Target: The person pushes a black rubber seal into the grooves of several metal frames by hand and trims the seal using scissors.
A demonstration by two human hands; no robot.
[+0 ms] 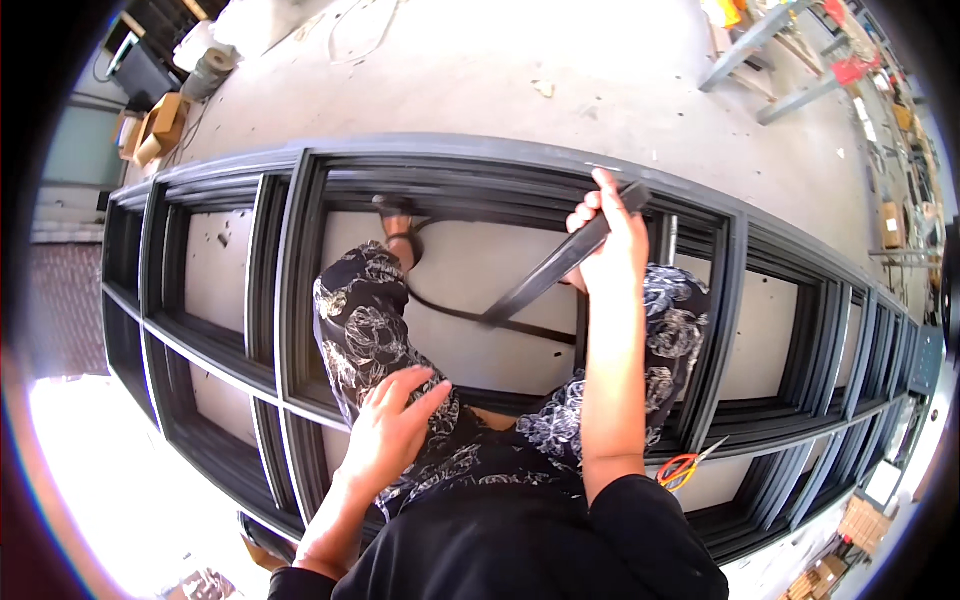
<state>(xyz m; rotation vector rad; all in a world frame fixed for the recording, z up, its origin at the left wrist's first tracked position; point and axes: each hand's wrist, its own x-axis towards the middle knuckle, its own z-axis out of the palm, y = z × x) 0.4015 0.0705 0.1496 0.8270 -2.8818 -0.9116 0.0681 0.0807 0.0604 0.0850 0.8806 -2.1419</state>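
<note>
Your right hand (pixel 617 248) is raised ahead of you, clenched in a grip, one digit pointing away past the curled fingers (pixel 580 214). Your right forearm (pixel 615 380) runs nearly straight back from those fingers to the elbow. Your left hand (pixel 390 428) is unclenched, its fingers loosely apart, closer to your trunk than the right fingers. Your left knee (pixel 362 285) sits ahead of the left fingertips, your left ankle (pixel 401 252) beyond them.
</note>
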